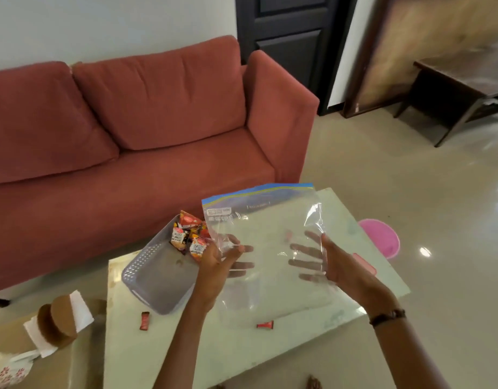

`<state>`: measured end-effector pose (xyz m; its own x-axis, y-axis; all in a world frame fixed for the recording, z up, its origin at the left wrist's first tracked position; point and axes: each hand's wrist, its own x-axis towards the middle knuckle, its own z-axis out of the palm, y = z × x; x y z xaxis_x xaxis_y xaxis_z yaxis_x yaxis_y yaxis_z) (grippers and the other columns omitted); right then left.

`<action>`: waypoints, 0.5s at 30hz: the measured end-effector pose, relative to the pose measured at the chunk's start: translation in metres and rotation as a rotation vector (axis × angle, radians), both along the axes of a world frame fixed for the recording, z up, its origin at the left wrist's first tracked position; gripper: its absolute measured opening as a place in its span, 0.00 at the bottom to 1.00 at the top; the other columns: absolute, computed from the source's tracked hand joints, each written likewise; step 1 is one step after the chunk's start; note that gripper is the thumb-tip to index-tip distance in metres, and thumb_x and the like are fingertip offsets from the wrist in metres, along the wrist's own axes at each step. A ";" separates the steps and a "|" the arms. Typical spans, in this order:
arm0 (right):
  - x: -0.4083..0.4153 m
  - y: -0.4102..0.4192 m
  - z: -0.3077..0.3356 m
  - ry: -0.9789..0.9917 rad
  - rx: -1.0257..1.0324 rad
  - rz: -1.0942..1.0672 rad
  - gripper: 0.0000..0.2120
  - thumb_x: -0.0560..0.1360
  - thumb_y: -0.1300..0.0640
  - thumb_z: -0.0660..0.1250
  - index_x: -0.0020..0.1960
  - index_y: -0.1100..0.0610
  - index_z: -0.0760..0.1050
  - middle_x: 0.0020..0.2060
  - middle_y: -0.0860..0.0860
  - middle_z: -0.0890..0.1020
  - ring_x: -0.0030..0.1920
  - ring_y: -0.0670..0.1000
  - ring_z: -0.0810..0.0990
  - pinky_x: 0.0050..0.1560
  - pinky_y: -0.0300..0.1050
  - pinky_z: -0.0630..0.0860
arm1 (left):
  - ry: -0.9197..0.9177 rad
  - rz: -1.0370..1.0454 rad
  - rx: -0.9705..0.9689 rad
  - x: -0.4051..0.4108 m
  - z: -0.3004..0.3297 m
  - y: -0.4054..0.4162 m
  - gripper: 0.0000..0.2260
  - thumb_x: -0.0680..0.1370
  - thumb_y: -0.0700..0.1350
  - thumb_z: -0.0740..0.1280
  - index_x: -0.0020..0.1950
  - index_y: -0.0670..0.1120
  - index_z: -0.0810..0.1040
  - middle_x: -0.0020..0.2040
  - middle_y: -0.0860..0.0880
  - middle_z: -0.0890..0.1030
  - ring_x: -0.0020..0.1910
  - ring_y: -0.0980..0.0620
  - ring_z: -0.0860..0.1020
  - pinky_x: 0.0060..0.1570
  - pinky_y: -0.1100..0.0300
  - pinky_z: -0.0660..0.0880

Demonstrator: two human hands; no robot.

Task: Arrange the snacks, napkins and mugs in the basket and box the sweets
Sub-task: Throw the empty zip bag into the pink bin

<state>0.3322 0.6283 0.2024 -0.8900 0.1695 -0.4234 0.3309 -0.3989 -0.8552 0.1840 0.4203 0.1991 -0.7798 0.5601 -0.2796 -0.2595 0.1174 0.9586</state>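
At the lower left edge of the frame a floral item [9, 373] is cut off and hard to identify. Just right of it, two brown round objects [57, 321] lie on white napkins [79, 310]; whether they are mugs cannot be told.

Right of these, on the pale desk [163, 357], sits a grey basket [155, 273] with a perforated wall. Its upper corner holds a cluster of small snack packets [186, 235], red, orange and white; at least three show, and the rest are hidden behind a clear plastic bag [270, 248]. Two red wrapped sweets lie loose on the desk: one sweet [144, 320] just below the basket, a second sweet [265, 324] at the bag's lower edge.

The left hand [217, 256] takes the bag's left side in its grip, thumb pinching the film against fingers that show blurred through the plastic. The right hand [334, 262] holds the right side, fingers spread behind the film. The bag has a blue zip strip on top, and nothing can be made out inside it.

Through and past the bag, a red-edged container [364, 263] is largely hidden. A pink round thing [382, 240] lies on the floor beyond the desk's right edge. A red sofa [130, 122] fills the upper left.
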 end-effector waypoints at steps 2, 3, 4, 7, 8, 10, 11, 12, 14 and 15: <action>0.015 0.026 0.002 -0.028 0.123 -0.024 0.34 0.67 0.45 0.73 0.69 0.46 0.63 0.59 0.49 0.82 0.57 0.56 0.82 0.60 0.56 0.75 | 0.003 -0.080 -0.022 0.014 -0.001 0.024 0.06 0.78 0.41 0.64 0.52 0.48 0.71 0.50 0.49 0.86 0.40 0.43 0.85 0.36 0.60 0.79; 0.020 0.040 0.001 -0.038 0.174 -0.011 0.33 0.69 0.51 0.72 0.70 0.47 0.63 0.57 0.49 0.82 0.55 0.55 0.83 0.57 0.52 0.77 | 0.000 -0.128 -0.029 0.020 -0.002 0.036 0.07 0.78 0.41 0.64 0.54 0.48 0.70 0.51 0.50 0.85 0.41 0.43 0.85 0.36 0.60 0.80; 0.026 0.056 0.000 -0.038 0.208 0.012 0.31 0.70 0.56 0.71 0.69 0.46 0.63 0.57 0.50 0.83 0.53 0.55 0.83 0.53 0.48 0.78 | 0.000 -0.173 -0.036 0.025 -0.003 0.048 0.08 0.79 0.40 0.63 0.56 0.49 0.70 0.53 0.52 0.85 0.41 0.42 0.85 0.36 0.60 0.80; 0.049 0.096 -0.005 -0.003 0.295 -0.001 0.23 0.69 0.60 0.64 0.62 0.44 0.74 0.52 0.48 0.85 0.46 0.51 0.84 0.44 0.41 0.77 | -0.020 -0.245 -0.072 0.036 -0.008 0.077 0.10 0.79 0.37 0.61 0.55 0.50 0.75 0.55 0.54 0.84 0.43 0.43 0.85 0.38 0.59 0.78; 0.057 0.107 -0.008 0.013 0.302 -0.040 0.19 0.69 0.60 0.63 0.56 0.45 0.79 0.48 0.46 0.85 0.44 0.48 0.83 0.42 0.41 0.75 | -0.041 -0.234 -0.057 0.039 -0.011 0.085 0.12 0.78 0.35 0.61 0.52 0.51 0.78 0.56 0.54 0.84 0.44 0.45 0.85 0.41 0.57 0.77; 0.069 0.127 -0.015 0.053 0.290 -0.096 0.15 0.71 0.62 0.63 0.46 0.47 0.84 0.44 0.44 0.86 0.44 0.46 0.83 0.43 0.41 0.76 | -0.135 -0.157 0.020 0.046 -0.016 0.101 0.16 0.76 0.31 0.61 0.43 0.49 0.83 0.54 0.51 0.84 0.44 0.48 0.85 0.48 0.56 0.79; 0.073 0.134 -0.020 0.060 0.306 -0.114 0.13 0.71 0.62 0.64 0.43 0.48 0.85 0.44 0.44 0.86 0.45 0.48 0.82 0.44 0.42 0.76 | -0.212 -0.083 0.074 0.048 -0.020 0.109 0.18 0.76 0.30 0.59 0.40 0.47 0.84 0.52 0.49 0.85 0.44 0.48 0.84 0.50 0.56 0.79; 0.075 0.141 -0.025 0.058 0.332 -0.129 0.10 0.69 0.59 0.66 0.43 0.49 0.84 0.43 0.47 0.85 0.44 0.52 0.80 0.43 0.45 0.74 | -0.320 -0.012 0.146 0.052 -0.024 0.116 0.18 0.76 0.31 0.58 0.38 0.46 0.85 0.51 0.48 0.85 0.45 0.48 0.84 0.52 0.56 0.79; 0.074 0.153 -0.034 0.034 0.427 -0.170 0.08 0.64 0.56 0.67 0.41 0.49 0.82 0.40 0.58 0.80 0.41 0.54 0.73 0.42 0.50 0.67 | -0.554 0.087 0.305 0.058 -0.035 0.126 0.11 0.76 0.42 0.61 0.44 0.47 0.84 0.54 0.45 0.83 0.51 0.46 0.81 0.53 0.53 0.76; 0.072 0.158 -0.037 0.048 0.558 -0.155 0.08 0.64 0.59 0.66 0.40 0.49 0.81 0.39 0.60 0.79 0.40 0.52 0.72 0.42 0.49 0.67 | -0.637 0.117 0.347 0.061 -0.039 0.128 0.10 0.74 0.50 0.65 0.48 0.47 0.82 0.56 0.44 0.81 0.52 0.45 0.81 0.50 0.52 0.77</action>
